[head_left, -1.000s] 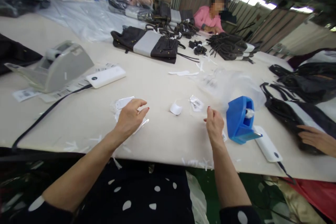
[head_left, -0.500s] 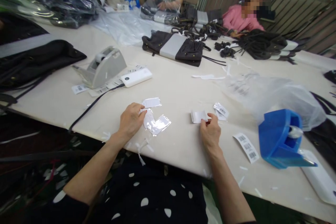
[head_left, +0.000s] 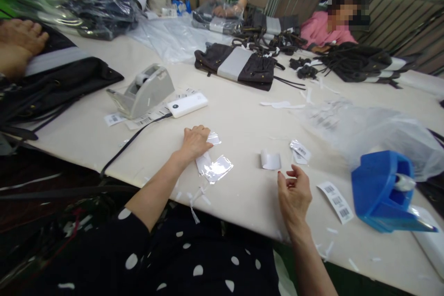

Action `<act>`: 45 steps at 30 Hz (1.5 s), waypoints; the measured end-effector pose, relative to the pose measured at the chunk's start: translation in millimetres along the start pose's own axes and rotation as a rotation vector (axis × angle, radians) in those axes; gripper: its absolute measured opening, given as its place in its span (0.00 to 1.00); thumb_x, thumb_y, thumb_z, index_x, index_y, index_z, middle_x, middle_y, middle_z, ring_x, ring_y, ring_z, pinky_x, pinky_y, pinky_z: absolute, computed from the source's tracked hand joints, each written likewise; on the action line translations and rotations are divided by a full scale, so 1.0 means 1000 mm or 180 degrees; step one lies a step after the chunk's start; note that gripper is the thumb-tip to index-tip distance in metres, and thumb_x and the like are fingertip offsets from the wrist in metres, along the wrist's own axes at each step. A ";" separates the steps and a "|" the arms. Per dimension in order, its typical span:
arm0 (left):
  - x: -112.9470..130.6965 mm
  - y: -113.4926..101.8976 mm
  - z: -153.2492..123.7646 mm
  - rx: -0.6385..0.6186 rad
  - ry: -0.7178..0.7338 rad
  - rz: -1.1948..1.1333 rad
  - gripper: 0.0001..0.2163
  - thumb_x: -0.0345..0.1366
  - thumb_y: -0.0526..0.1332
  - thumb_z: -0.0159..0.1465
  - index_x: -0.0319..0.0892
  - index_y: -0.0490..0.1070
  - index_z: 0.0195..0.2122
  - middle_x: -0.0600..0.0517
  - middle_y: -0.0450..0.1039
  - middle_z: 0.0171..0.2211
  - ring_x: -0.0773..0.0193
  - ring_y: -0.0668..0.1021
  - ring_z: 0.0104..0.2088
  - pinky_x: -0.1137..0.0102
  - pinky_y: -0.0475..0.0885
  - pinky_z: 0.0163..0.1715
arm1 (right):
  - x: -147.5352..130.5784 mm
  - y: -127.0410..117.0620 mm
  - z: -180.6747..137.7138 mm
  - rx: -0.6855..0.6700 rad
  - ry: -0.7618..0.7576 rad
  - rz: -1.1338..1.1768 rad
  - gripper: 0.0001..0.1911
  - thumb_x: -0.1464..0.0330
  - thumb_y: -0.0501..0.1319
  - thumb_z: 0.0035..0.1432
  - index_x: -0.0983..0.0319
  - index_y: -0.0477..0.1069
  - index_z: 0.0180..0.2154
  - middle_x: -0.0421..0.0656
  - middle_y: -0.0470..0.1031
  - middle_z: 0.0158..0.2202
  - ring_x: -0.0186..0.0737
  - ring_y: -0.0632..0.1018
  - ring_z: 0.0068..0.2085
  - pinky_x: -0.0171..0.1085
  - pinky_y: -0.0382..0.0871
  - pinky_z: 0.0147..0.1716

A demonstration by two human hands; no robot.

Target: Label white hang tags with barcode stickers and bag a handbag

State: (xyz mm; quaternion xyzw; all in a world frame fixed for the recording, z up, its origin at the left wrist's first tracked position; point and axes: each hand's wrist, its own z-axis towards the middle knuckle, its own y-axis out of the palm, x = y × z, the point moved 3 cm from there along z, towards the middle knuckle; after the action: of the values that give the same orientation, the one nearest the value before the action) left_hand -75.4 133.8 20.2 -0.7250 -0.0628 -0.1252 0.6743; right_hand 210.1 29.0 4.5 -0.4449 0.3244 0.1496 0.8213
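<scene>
My left hand (head_left: 196,142) lies over a white tag in a clear sleeve (head_left: 214,138), its fingers curled down and pressed on the near end, which they hide. Just below are more clear-sleeved white tags (head_left: 220,169), overlapping on the table. My right hand (head_left: 295,193) is empty, with thumb and fingers apart. Beyond its fingertips stands a small curled white paper piece (head_left: 271,160), separate from the hand. Further right lies a little pile of barcode tags (head_left: 300,151).
Right of me are a barcode label strip (head_left: 336,202), a blue tape dispenser (head_left: 381,192) and plastic bags (head_left: 367,125). A grey tape dispenser (head_left: 147,90) and white power bank (head_left: 189,104) stand left. Dark bags (head_left: 255,71) lie across the table. Another person's hand (head_left: 21,41) rests at far left.
My right hand has let go of the folded white paper and drawn back toward me, opening. My left hand has moved up and right onto the upper sleeved tag. Another person's hand has appeared far left.
</scene>
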 end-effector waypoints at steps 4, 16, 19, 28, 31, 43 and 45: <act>-0.006 0.000 0.006 -0.0039 -0.0117 -0.0207 0.14 0.39 0.61 0.50 0.40 0.69 0.36 0.45 0.70 0.38 0.53 0.72 0.40 0.62 0.61 0.39 | -0.019 -0.007 -0.011 0.0081 -0.0179 0.0219 0.19 0.63 0.57 0.54 0.64 0.64 0.46 0.44 0.69 0.34 0.32 0.68 0.25 0.34 0.65 0.26; 0.077 -0.036 -0.041 -0.0570 0.0746 -0.2632 0.07 0.37 0.61 0.50 0.38 0.70 0.25 0.56 0.67 0.21 0.69 0.68 0.25 0.74 0.61 0.26 | -0.066 -0.003 -0.024 -0.0937 0.0355 0.2025 0.14 0.63 0.60 0.53 0.60 0.68 0.42 0.44 0.72 0.39 0.38 0.72 0.38 0.37 0.66 0.36; 0.103 -0.021 -0.059 -0.1135 0.0806 -0.3046 0.06 0.35 0.62 0.49 0.38 0.70 0.26 0.57 0.67 0.21 0.70 0.68 0.24 0.75 0.61 0.25 | -0.057 -0.003 -0.024 -0.1126 0.0817 0.2446 0.10 0.62 0.61 0.52 0.62 0.71 0.34 0.41 0.73 0.30 0.36 0.72 0.32 0.36 0.66 0.34; 0.114 0.020 -0.076 -0.2004 0.0145 -0.3443 0.09 0.37 0.59 0.54 0.38 0.65 0.22 0.55 0.69 0.17 0.72 0.70 0.16 0.77 0.59 0.18 | -0.014 -0.012 -0.030 -0.0622 0.1671 0.2926 0.09 0.63 0.65 0.47 0.63 0.72 0.28 0.37 0.70 0.24 0.31 0.68 0.27 0.32 0.63 0.28; 0.122 0.028 -0.081 -0.2021 -0.0031 -0.3660 0.09 0.37 0.60 0.52 0.38 0.64 0.20 0.55 0.68 0.16 0.73 0.69 0.15 0.77 0.59 0.17 | -0.013 -0.007 -0.036 -0.0695 0.1939 0.3157 0.10 0.64 0.67 0.43 0.64 0.71 0.25 0.37 0.69 0.22 0.30 0.67 0.25 0.32 0.61 0.26; 0.132 0.041 -0.089 -0.1926 0.0143 -0.3495 0.11 0.41 0.62 0.52 0.38 0.68 0.27 0.59 0.62 0.17 0.73 0.64 0.18 0.77 0.55 0.17 | -0.009 -0.005 -0.052 -0.0865 0.2007 0.3182 0.10 0.65 0.68 0.43 0.65 0.72 0.25 0.37 0.70 0.20 0.30 0.67 0.23 0.31 0.60 0.24; 0.131 0.045 -0.089 -0.1825 0.0017 -0.3719 0.11 0.41 0.62 0.51 0.37 0.67 0.24 0.59 0.60 0.17 0.74 0.62 0.18 0.77 0.52 0.18 | -0.007 -0.005 -0.054 -0.0961 0.2001 0.3249 0.09 0.64 0.67 0.45 0.64 0.72 0.26 0.37 0.70 0.21 0.30 0.67 0.24 0.31 0.60 0.25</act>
State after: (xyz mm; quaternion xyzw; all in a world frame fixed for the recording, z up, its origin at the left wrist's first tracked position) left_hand 53.3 31.9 17.4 -0.7224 -0.4092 -0.4848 0.2750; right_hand 185.8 -17.9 -8.4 -0.3677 0.6981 0.4296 0.4392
